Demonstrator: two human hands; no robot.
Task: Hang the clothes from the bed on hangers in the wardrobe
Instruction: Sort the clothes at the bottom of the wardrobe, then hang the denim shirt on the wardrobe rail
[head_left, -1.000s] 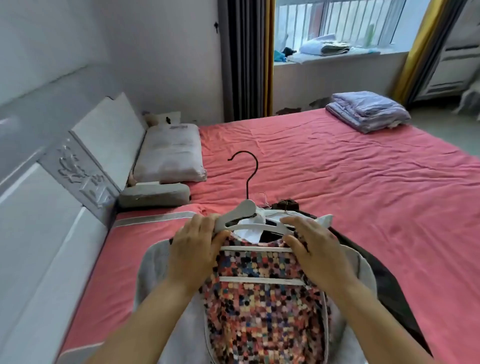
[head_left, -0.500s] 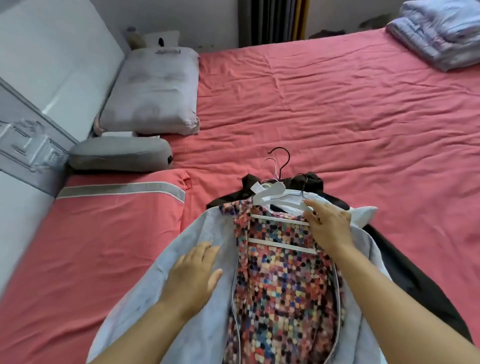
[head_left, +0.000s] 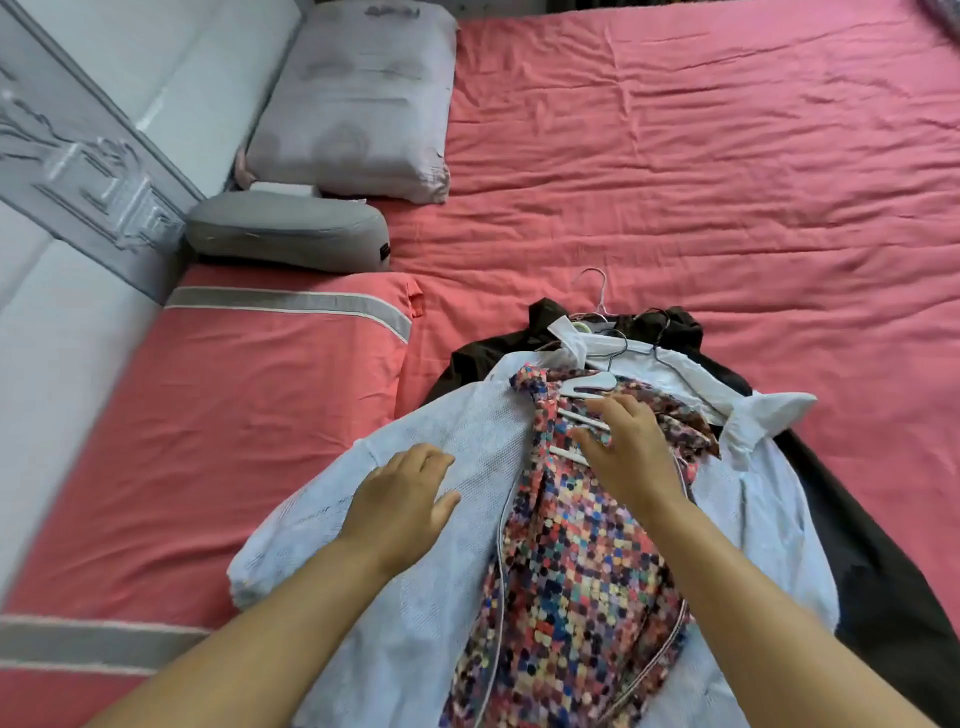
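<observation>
White plastic hanger (head_left: 592, 387) lies just beyond right hand (head_left: 631, 452), hook pointing away; both hands flat and relaxed, left hand (head_left: 400, 501) resting on pale jacket (head_left: 467, 436).

1. Two forearms come in from the bottom edge of the view, both bare as far up as the picture shows.
2. No sleeve or cuff covers either forearm within the view.
3. The left hand (head_left: 400, 501) is bare: no glove, no ring and no watch or band at the wrist.
4. The right hand (head_left: 631, 449) is likewise bare, with no glove, ring or wristband.
5. The fingernails that show are short and plain; any finer detail is too blurred to tell.
6. Nothing else of the person shows.
</observation>
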